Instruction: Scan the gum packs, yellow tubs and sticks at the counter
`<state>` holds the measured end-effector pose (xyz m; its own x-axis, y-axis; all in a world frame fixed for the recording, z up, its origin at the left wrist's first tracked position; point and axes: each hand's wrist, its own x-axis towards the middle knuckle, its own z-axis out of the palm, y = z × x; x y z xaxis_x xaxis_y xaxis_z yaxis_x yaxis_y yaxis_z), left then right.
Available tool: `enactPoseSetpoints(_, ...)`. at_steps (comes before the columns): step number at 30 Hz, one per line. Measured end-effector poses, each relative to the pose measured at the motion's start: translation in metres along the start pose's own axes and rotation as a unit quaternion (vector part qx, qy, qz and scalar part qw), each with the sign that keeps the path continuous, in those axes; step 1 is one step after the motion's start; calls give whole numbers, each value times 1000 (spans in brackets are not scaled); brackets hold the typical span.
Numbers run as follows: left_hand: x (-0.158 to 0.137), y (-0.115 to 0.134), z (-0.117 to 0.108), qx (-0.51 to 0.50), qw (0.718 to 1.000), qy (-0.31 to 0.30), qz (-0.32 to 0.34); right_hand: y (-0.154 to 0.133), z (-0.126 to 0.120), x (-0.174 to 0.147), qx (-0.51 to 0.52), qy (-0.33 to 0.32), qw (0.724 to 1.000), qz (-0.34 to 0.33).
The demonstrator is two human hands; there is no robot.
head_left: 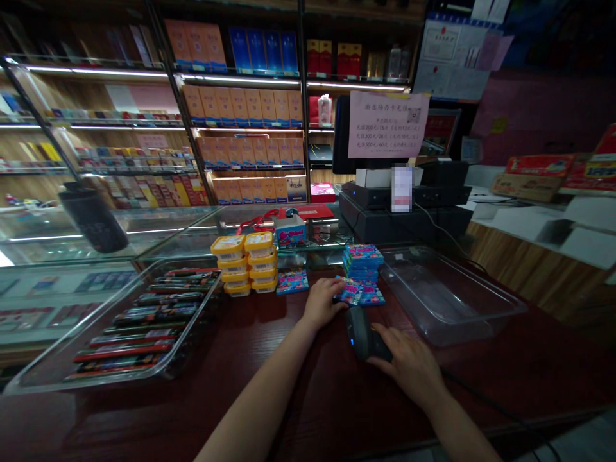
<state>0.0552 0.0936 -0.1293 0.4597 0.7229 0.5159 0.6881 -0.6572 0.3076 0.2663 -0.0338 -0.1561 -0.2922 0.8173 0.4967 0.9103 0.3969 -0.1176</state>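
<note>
Yellow tubs (260,264) left of left hand (322,303), packet stack (364,264) beyond; clear tray (462,332) beyond right hand (411,360) | left: palm down, fingers curved at blue packet (351,292), grip unclear | right: wrapped round scanner (359,332)

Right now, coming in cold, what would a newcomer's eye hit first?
Probably the bright yellow-lidded tubs, in two stacks on the dark red counter, left of the blue packets. Then the black scanner with its blue light, held in the right hand at front center, with the left hand just beyond it by the packets. Behind, the lit shelves of boxed goods stand out.
</note>
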Motion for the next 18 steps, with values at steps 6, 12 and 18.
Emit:
enactPoseSetpoints(6,-4,-12,16,-117,978,64,-158,2,1,0,11,-4,1000,2)
enactPoseSetpoints(12,0,-3,28,-233,952,87,-180,2,1,0,12,-3,1000,3)
enactPoseSetpoints(18,9,11,36,-265,945,79,-177,1,-1,1,8,-11,1000,3)
